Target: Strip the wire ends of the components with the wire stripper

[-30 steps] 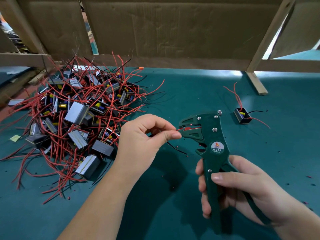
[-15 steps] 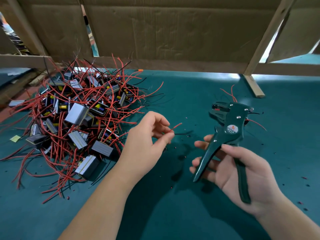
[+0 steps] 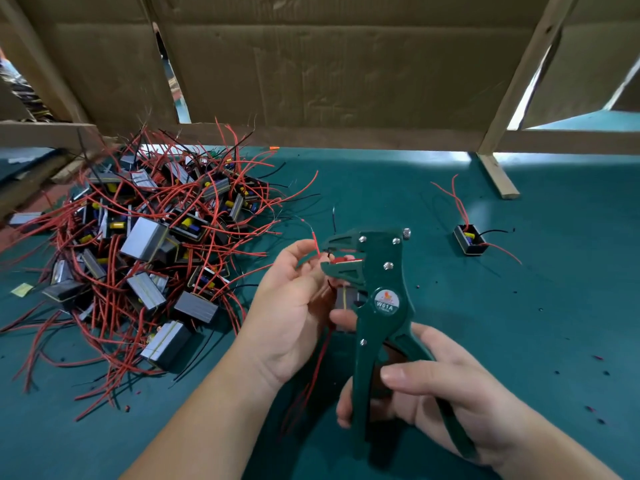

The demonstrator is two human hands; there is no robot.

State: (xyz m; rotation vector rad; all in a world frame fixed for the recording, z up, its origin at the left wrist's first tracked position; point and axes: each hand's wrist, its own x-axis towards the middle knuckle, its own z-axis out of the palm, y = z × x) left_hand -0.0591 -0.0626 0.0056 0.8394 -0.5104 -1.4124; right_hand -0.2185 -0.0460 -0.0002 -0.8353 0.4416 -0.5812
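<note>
Wire stripper (image 3: 384, 299) runs near-far, jaws far and facing left; right hand (image 3: 450, 400) grip closed round its handles, left hand (image 3: 291, 313) grip pinching red wire (image 3: 316, 242).

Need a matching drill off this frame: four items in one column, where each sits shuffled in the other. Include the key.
1. wire stripper
2. pile of components
3. lone component
4. red wire

A. on the green mat, far right, apart from the rest
B. gripped by the right hand
C. heaped on the mat, left side
D. pinched by the left hand, near the stripper's head

Pairs: 1-B, 2-C, 3-A, 4-D.
</note>
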